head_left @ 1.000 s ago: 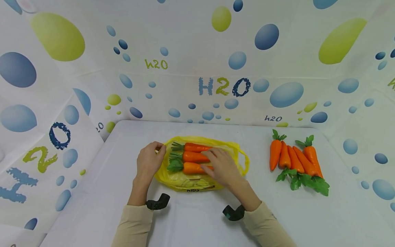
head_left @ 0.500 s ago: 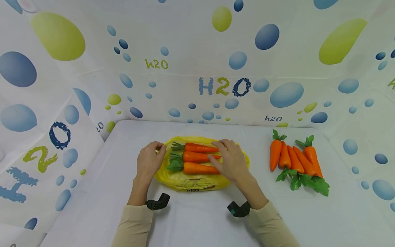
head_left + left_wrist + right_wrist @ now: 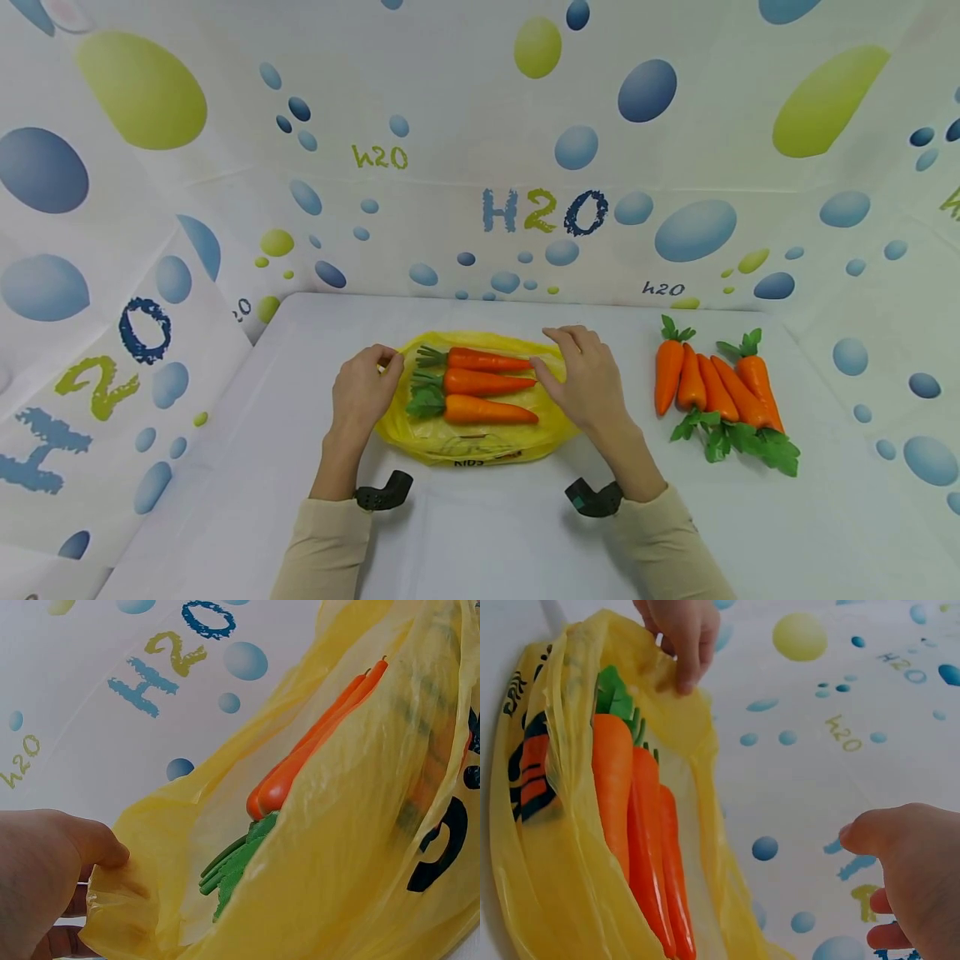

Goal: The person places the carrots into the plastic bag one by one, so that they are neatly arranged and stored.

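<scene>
Three orange carrots (image 3: 491, 383) with green tops lie side by side in a yellow plastic bag (image 3: 450, 450), tops toward the left. At the bag's left edge the left hand (image 3: 362, 390) pinches the plastic; the left wrist view shows its thumb (image 3: 112, 851) on the film. Over the bag's right end hovers the right hand (image 3: 588, 379), fingers loosely bent and holding nothing. In the right wrist view that hand (image 3: 922, 870) is apart from the bag (image 3: 705, 750), and the carrots (image 3: 641, 825) show through the bag's opening.
Several more carrots (image 3: 720, 387) with leaves lie on the white table (image 3: 480, 533) to the right of the bag. A printed backdrop (image 3: 450, 83) with blue and green spots rises behind and beside the table.
The right hand has drawn away from the carrots toward the right, uncovering their tips. The bag's right end, with its handle loop visible earlier, now lies partly behind that hand. The left hand stays put.
</scene>
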Action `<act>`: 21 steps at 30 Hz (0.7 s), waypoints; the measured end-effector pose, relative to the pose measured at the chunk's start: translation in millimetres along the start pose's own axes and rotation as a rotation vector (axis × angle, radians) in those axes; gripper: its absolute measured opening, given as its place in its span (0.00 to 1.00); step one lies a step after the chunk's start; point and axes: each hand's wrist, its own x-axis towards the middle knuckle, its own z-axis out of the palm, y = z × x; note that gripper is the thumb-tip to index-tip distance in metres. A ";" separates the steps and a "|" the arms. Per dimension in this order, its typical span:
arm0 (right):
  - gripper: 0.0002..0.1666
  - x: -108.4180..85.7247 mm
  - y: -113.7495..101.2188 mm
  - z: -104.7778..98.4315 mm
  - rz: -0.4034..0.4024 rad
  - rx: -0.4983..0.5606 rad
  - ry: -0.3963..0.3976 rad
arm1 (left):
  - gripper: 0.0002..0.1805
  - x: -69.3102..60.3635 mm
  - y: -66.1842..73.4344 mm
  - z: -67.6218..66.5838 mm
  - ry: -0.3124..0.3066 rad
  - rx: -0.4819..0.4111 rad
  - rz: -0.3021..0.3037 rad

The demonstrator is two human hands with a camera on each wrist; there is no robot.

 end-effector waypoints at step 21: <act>0.27 0.4 35.4 -13.9 0.153 -0.031 0.084 | 0.17 -0.7 -0.7 1.2 -0.003 -0.006 0.006</act>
